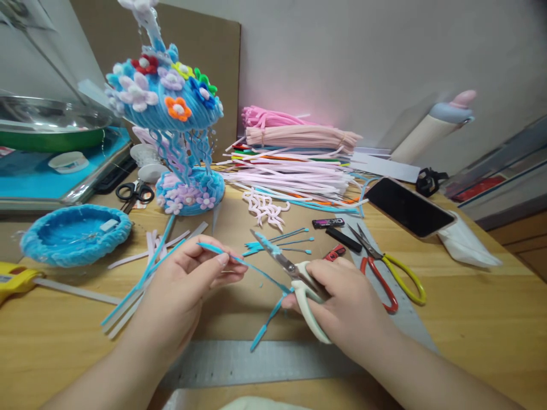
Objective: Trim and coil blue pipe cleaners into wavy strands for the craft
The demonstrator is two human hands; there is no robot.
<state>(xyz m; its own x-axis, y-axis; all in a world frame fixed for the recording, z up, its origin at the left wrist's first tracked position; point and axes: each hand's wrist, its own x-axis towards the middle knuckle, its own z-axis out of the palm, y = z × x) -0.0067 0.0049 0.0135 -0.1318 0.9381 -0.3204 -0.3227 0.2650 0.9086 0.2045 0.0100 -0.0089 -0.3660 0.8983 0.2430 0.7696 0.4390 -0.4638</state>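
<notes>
Blue pipe cleaner [239, 261]: light, bendy; my left hand [188, 285] pinches its 9 o'clock end. White-handled scissors [294, 279]: rigid, gripped by my right hand [342, 304].

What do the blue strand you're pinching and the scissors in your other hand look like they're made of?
The blue strand, pinched by the left hand, looks like a pipe cleaner: fuzzy matte pile, probably over a wire core, since it holds a bend. The scissors in the right hand have shiny grey blades, likely steel, and smooth white handles, apparently plastic.
</notes>
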